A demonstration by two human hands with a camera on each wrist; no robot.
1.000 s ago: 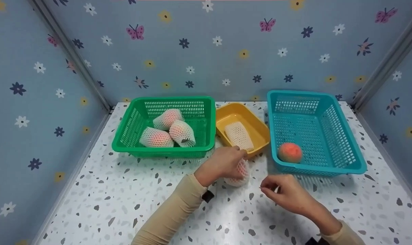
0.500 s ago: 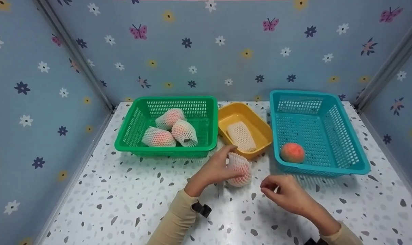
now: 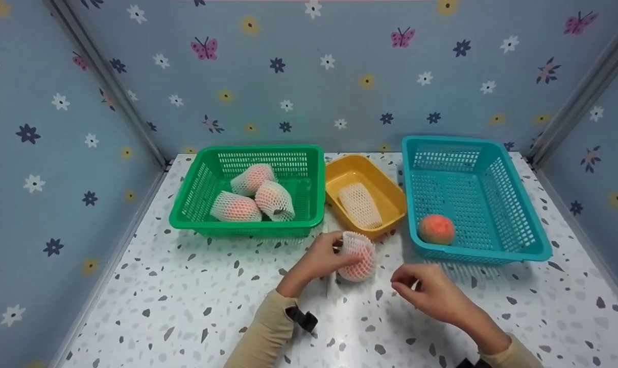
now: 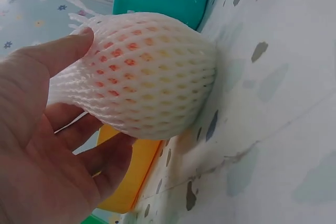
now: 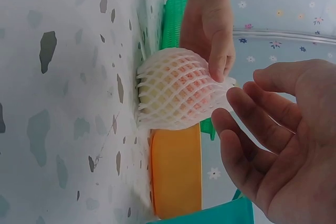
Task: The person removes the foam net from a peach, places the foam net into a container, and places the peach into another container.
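Observation:
A peach in a white foam net (image 3: pixel 359 260) stands on the speckled table in front of the yellow tray. My left hand (image 3: pixel 322 258) holds it from the left side. In the left wrist view the thumb presses the netted peach (image 4: pixel 152 77) near the gathered end of its sleeve, with fingers (image 4: pixel 113 156) curled along the other side. To the right, my right hand (image 3: pixel 429 291) hovers apart from it, fingers loosely bent and nothing in them. The right wrist view has those fingertips beside the net's narrow end.
Three netted peaches (image 3: pixel 274 200) lie in a green basket (image 3: pixel 247 225) at left. A flat foam net (image 3: pixel 360 205) rests in the yellow tray (image 3: pixel 390 194). At right, a blue basket (image 3: pixel 493 253) holds one bare peach (image 3: pixel 436 229). Patterned walls (image 3: pixel 309 76) enclose the table.
My left hand has drawn back from the top of the netted peach to its left side, leaving the sleeve's upper end uncovered. The right hand stays in place.

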